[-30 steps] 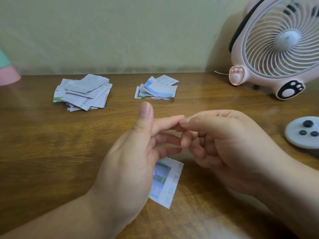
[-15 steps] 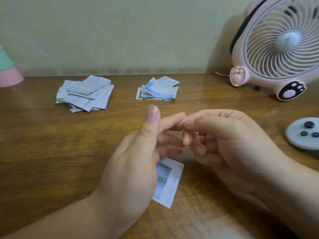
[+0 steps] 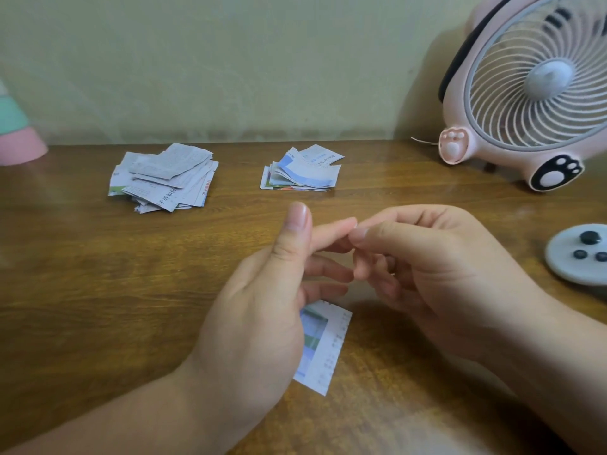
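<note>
The paper slip lies flat and loose on the desk in the lower middle of the frame. It is partly hidden behind the left hand, and nothing holds it. A wrist brushing it on the way down could slide it off line or flip it. If the fan at the upper right is blowing, its draught could lift the slip, or scatter the grey pile and the blue-edged pile near the wall.

Both hands hover over the desk at centre frame. The left hand has its thumb up and its fingers stretched fairly straight toward the right, holding nothing. The right hand has its fingers curled inward, with thumb and forefinger meeting the tip of the left forefinger. I cannot tell whether anything small is pinched there.
</note>
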### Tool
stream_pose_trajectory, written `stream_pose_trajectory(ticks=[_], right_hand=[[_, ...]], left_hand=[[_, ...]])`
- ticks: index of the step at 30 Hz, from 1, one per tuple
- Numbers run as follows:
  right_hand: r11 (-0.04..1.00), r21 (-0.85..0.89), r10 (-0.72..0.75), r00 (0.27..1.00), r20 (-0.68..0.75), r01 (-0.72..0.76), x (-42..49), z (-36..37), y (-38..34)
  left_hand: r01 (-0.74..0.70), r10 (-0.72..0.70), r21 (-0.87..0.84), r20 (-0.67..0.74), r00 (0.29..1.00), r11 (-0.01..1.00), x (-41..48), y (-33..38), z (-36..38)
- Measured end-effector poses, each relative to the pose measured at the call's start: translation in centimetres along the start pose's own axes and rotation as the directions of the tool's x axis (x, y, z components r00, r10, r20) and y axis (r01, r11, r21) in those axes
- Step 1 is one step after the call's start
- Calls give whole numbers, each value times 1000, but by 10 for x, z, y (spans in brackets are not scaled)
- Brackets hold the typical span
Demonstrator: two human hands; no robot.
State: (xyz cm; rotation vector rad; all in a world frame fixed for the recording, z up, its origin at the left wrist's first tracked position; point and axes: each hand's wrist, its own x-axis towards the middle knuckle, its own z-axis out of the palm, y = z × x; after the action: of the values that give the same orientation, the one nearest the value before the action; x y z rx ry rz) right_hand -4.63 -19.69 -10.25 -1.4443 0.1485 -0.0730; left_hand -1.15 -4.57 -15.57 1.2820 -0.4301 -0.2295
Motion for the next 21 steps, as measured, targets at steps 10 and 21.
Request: stream_pose_trajectory(ticks=[10, 21], right_hand=[[998, -55, 5, 999, 34, -3, 2, -1, -2], [1000, -14, -3, 999, 33, 4, 2, -1, 1]], left_hand=[[28, -28, -32, 14, 1000, 999, 1, 1, 0], [35, -35, -37, -6, 999, 999, 1, 2, 1]])
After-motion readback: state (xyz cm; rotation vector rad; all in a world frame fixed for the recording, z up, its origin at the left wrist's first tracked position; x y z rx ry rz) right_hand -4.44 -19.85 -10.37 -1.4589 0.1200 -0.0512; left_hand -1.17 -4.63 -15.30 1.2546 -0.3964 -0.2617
